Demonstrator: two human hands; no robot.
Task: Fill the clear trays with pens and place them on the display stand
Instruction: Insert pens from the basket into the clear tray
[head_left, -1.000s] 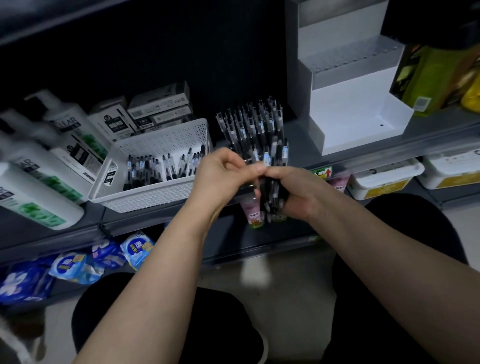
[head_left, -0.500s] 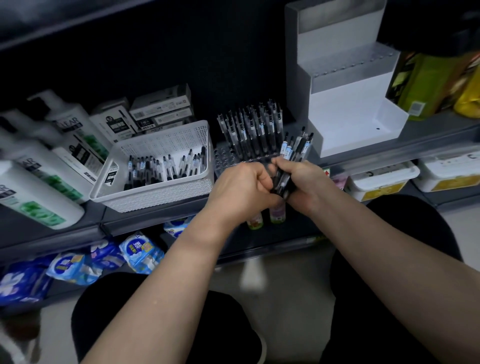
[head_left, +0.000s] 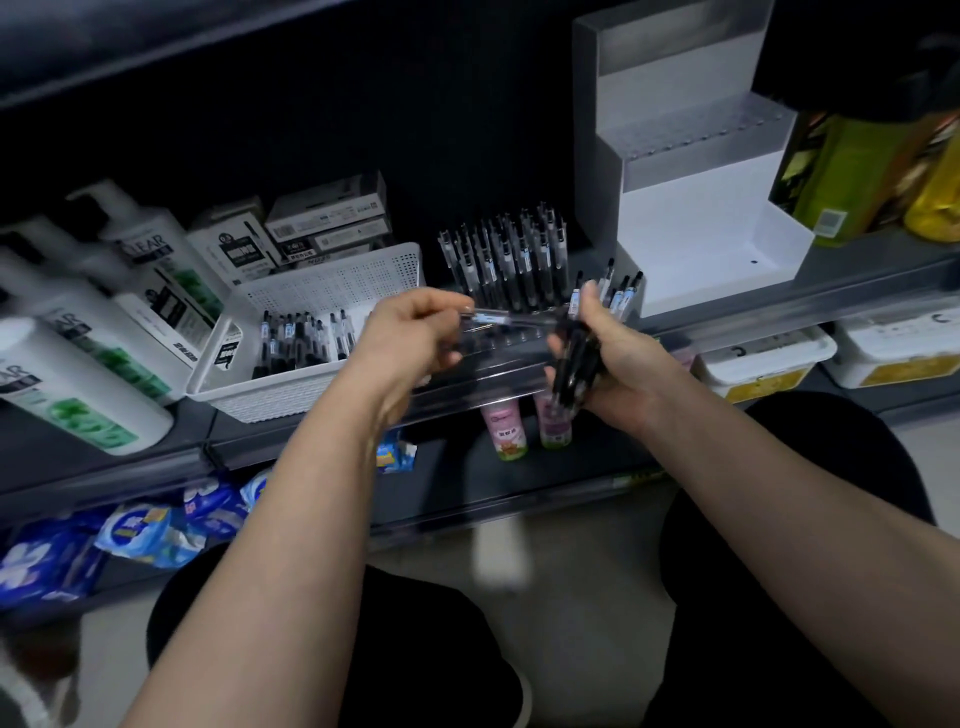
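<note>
**One pen at a time, bundle to tray**

The person crouches at the shelf with both hands raised in the middle of the frame. The right hand (head_left: 623, 369), right of centre, is curled round a bundle of pens (head_left: 574, 364) with the clip ends up. The left hand (head_left: 410, 338), left of centre, pinches a single pen (head_left: 506, 318) between thumb and fingertips. That pen lies roughly level, its far end towards the bundle; I cannot tell whether it touches it.

Just behind the hands sits the clear tray (head_left: 493, 364). Upright pens (head_left: 506, 254) fill its back rows, and the front rows look unfilled, though the blur makes that hard to judge. The white display stand (head_left: 691, 244) is at the upper right, well apart from the tray.

As I see it, the pen should be swung upright, tip down, and seated in the free hole nearest the filled rows. Working back to front keeps the wrist from knocking the standing pens. The right hand needs a firm grip so the bundle doesn't slide. The white basket (head_left: 332, 280), left of centre, holds more pens.
</note>
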